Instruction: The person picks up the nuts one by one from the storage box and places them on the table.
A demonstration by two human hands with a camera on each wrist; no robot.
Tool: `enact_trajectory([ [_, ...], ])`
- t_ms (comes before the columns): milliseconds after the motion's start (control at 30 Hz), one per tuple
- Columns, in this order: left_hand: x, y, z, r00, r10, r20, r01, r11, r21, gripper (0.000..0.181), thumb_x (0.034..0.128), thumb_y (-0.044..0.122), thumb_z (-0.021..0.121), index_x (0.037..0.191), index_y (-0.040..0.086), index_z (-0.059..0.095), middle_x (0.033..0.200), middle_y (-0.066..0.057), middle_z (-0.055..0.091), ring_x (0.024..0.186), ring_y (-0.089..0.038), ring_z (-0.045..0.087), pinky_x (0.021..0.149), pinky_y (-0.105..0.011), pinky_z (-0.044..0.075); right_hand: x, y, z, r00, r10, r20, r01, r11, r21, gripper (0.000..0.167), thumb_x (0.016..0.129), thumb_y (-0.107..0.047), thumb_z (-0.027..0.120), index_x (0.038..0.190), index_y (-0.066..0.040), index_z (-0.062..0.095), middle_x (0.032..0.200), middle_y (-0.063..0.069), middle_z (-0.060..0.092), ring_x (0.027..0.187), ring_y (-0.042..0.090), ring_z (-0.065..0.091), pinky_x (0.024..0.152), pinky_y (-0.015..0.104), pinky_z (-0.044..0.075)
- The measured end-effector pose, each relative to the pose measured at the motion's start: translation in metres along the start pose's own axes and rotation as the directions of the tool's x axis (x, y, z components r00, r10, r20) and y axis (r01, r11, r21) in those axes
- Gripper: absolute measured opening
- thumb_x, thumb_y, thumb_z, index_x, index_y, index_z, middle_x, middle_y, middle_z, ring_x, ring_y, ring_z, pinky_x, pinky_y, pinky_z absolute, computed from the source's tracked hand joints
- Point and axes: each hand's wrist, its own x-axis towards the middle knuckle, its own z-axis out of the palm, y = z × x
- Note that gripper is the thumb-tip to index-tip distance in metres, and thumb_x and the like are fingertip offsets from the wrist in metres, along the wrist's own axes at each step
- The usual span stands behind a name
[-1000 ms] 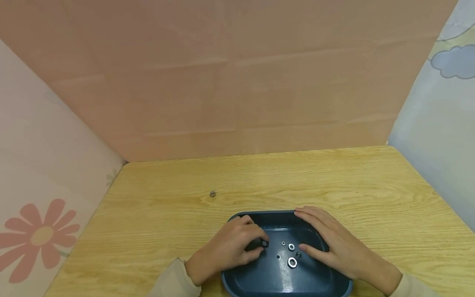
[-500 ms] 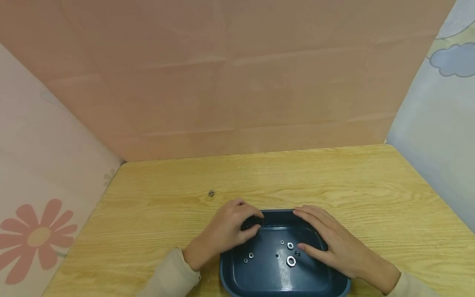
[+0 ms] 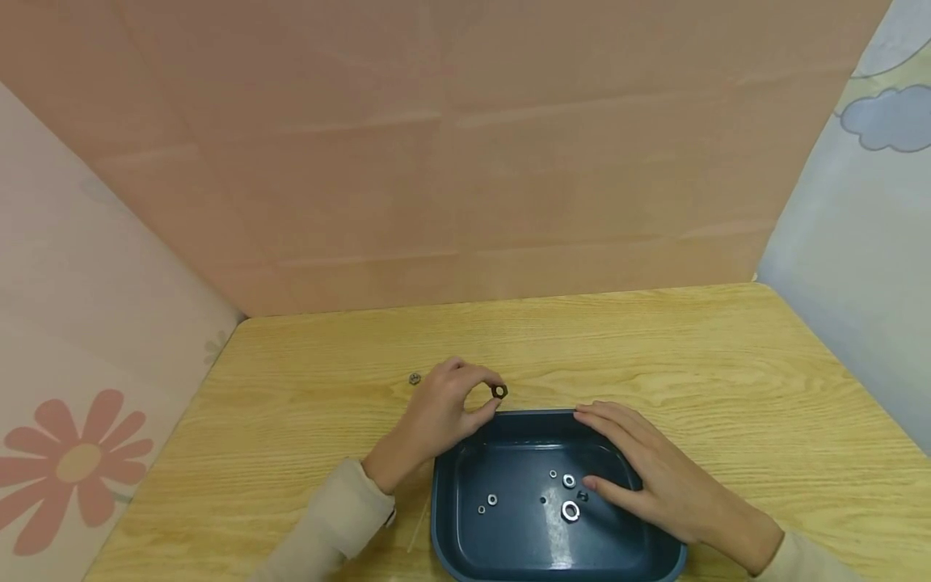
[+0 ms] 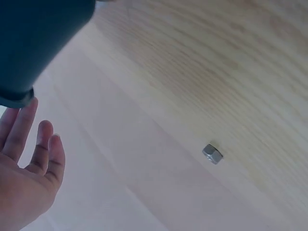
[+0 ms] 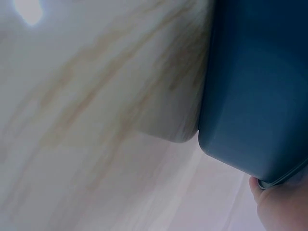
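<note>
Between thumb and index finger, my left hand [image 3: 436, 412] pinches a dark hex nut [image 3: 499, 391], just over the far left rim of a dark blue tray [image 3: 451, 558]. In the left wrist view, the other fingers of my left hand [image 4: 29, 178] hang loosely near the tray; the pinched nut is out of sight there. My right hand [image 3: 647, 469] rests across the tray's far right corner, fingers over the rim and thumb inside. Several small nuts lie in the tray, among them a large shiny one [image 3: 570, 511] and a smaller one [image 3: 491, 500].
A single metal nut [image 3: 414, 378] lies on the wooden table [image 3: 291, 453], left of my left hand. A brown panel [image 3: 465, 202] stands along the table's far edge, with pale printed walls at both sides.
My left hand has lifted the dark nut from inside the tray and moved it away from me, past the far rim. Two small nuts on the left have come into view. The right hand stays put.
</note>
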Motion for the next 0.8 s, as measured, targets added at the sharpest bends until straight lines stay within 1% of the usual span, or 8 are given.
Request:
enact_trajectory([
  [133,0.005,-0.008,0.003,1.0,-0.026,0.003,0.026,1.0,0.002,0.019,0.0837,0.016,0.079,0.102,0.017,0.074,0.099,0.005,0.076,0.085,-0.012,0.059,0.069,-0.023,0.047,0.0,0.0,0.0,1.0,0.009,0.008,-0.009,1.0,-0.015,0.069,0.086,-0.043,0.075,0.146,-0.025,0.047,0.148,-0.008,0.045,0.135,0.014,0.042,0.107,0.028,0.036],
  [233,0.008,-0.014,0.005,0.999,-0.048,0.0,0.048,0.999,0.011,0.02,0.0834,0.016,0.079,0.103,0.017,0.073,0.099,0.005,0.076,0.085,-0.012,0.058,0.067,-0.022,0.046,0.0,-0.001,0.0,1.0,0.016,0.017,-0.016,1.0,-0.023,0.068,0.086,-0.044,0.074,0.146,-0.025,0.047,0.148,-0.01,0.045,0.135,0.013,0.042,0.103,0.039,0.041],
  [333,0.009,-0.021,0.008,0.998,-0.069,-0.005,0.069,0.998,0.014,0.02,0.0831,0.016,0.079,0.103,0.018,0.073,0.1,0.005,0.075,0.084,-0.013,0.059,0.064,-0.022,0.045,0.0,-0.001,0.0,1.0,0.023,0.021,-0.022,0.999,-0.029,0.068,0.086,-0.045,0.073,0.146,-0.026,0.047,0.149,-0.01,0.045,0.135,0.013,0.042,0.103,0.04,0.042],
  [433,0.01,-0.026,0.009,0.997,-0.082,-0.01,0.082,0.997,0.007,0.02,0.083,0.015,0.079,0.102,0.017,0.073,0.1,0.005,0.075,0.084,-0.014,0.059,0.065,-0.023,0.046,-0.001,-0.002,0.001,1.0,0.013,0.017,-0.013,1.0,-0.019,0.068,0.086,-0.045,0.074,0.146,-0.025,0.047,0.149,-0.011,0.044,0.135,0.013,0.042,0.111,0.021,0.032],
  [500,0.011,-0.028,0.01,0.996,-0.092,-0.008,0.092,0.996,0.003,0.02,0.0834,0.015,0.079,0.103,0.016,0.073,0.1,0.004,0.075,0.085,-0.015,0.059,0.066,-0.024,0.047,-0.002,-0.002,0.001,1.0,0.005,0.011,-0.005,1.0,-0.012,0.068,0.086,-0.044,0.074,0.146,-0.025,0.047,0.149,-0.011,0.044,0.135,0.013,0.042,0.111,0.01,0.021],
  [567,0.012,-0.029,0.01,0.995,-0.101,-0.003,0.101,0.995,0.004,0.021,0.0835,0.015,0.079,0.103,0.016,0.073,0.1,0.004,0.075,0.085,-0.014,0.058,0.067,-0.024,0.046,-0.002,-0.001,0.001,1.0,-0.004,0.006,0.004,1.0,-0.003,0.068,0.086,-0.043,0.075,0.146,-0.024,0.047,0.149,-0.011,0.044,0.135,0.013,0.041,0.108,0.002,0.011],
  [667,0.013,-0.031,0.009,0.993,-0.117,0.008,0.117,0.993,0.005,0.021,0.0844,0.016,0.078,0.104,0.016,0.073,0.101,0.004,0.074,0.085,-0.014,0.058,0.066,-0.024,0.046,-0.002,-0.002,0.001,1.0,-0.005,0.004,0.005,1.0,-0.008,0.068,0.086,-0.043,0.075,0.146,-0.025,0.047,0.148,-0.011,0.044,0.135,0.012,0.041,0.108,0.002,0.012],
  [800,0.014,-0.032,0.009,0.991,-0.13,0.019,0.13,0.992,0.001,0.02,0.0855,0.016,0.077,0.105,0.017,0.073,0.102,0.004,0.074,0.087,-0.017,0.06,0.067,-0.026,0.047,-0.002,-0.002,0.001,1.0,-0.026,-0.004,0.026,1.0,-0.001,0.068,0.085,-0.041,0.076,0.145,-0.023,0.048,0.148,-0.01,0.045,0.134,0.013,0.041,0.108,0.0,0.009],
])
